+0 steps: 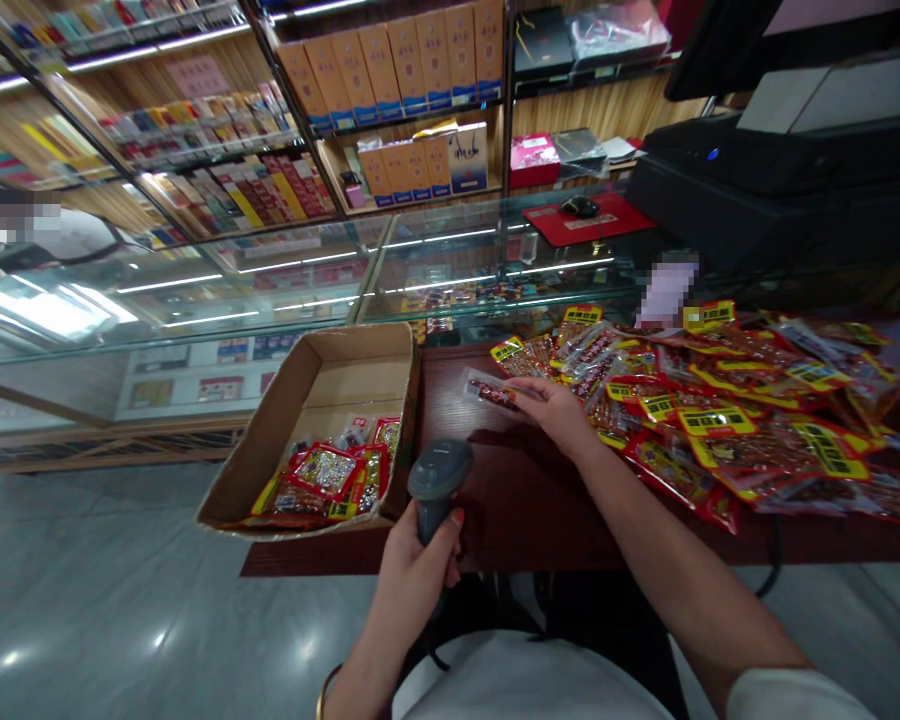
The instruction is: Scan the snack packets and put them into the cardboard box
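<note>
My left hand is wrapped round the handle of a grey barcode scanner, held upright near the counter's front edge. Between the fingers of my right hand is a small clear snack packet with dark reddish contents. It is held above the dark wooden counter. Just right of that hand spreads a heap of snack packets in red and yellow wrapping. Left of the scanner stands an open cardboard box with several packets lying in its near end.
Behind the counter runs a glass display case. A black mouse lies on a red mat, left of a dark machine. Shelves of boxed goods line the wall. A person is at the far left.
</note>
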Tool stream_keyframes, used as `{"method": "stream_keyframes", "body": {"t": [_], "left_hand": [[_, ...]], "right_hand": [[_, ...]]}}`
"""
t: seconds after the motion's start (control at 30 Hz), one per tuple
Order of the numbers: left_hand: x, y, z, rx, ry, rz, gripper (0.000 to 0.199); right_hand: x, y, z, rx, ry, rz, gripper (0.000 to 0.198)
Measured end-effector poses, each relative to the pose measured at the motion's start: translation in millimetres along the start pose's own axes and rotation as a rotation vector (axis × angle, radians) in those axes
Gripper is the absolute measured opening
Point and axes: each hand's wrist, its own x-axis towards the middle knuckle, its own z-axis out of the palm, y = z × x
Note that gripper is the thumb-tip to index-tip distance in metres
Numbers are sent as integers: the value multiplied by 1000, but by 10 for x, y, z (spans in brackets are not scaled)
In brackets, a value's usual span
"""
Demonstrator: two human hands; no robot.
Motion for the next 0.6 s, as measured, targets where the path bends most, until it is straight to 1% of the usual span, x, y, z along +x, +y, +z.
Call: {"method": "stream_keyframes", "body": {"t": [0.03,0.07,0.13,0.17,0.2,0.23,0.27,0.3,0.37,0.4,0.43,0.47,0.53,0.6], "left_hand": [[18,-33,3,-14,2,-9,43],[32,-65,4,-24,5,-15,43],[44,-108,2,-31,9,-15,43],[41,-116,-1,-29,9,-10,42],[33,-115,-7,-25,9,-6,42],[21,-107,-16,-20,9,0,41],[7,-94,-29,-16,10,7,40],[-7,-82,-44,-16,13,15,40],[-29,-71,-81,-29,25,30,40],[-34,-75,-98,-38,30,35,41],[-36,-85,-113,-46,33,39,41],[-35,-100,-122,-51,32,41,41],[-28,-133,-123,-52,20,40,41],[-23,-154,-100,-44,4,30,40]], "right_hand": [[-17,-88,132,86,-20,16,33],[-30,-188,288,152,-73,17,35],[-17,-398,617,200,-253,-21,38],[15,-492,759,183,-339,-56,39],[67,-569,861,137,-387,-97,38],[132,-624,913,48,-393,-143,37],[205,-655,908,-90,-353,-191,35],[277,-661,848,-274,-277,-234,33],[390,-612,604,-733,-83,-265,34],[423,-566,452,-959,2,-235,36],[439,-515,301,-1146,69,-174,39],[440,-461,167,-1287,112,-106,43],[418,-365,-23,-1450,133,-15,52],[402,-295,-110,-1504,111,-15,56]]}}
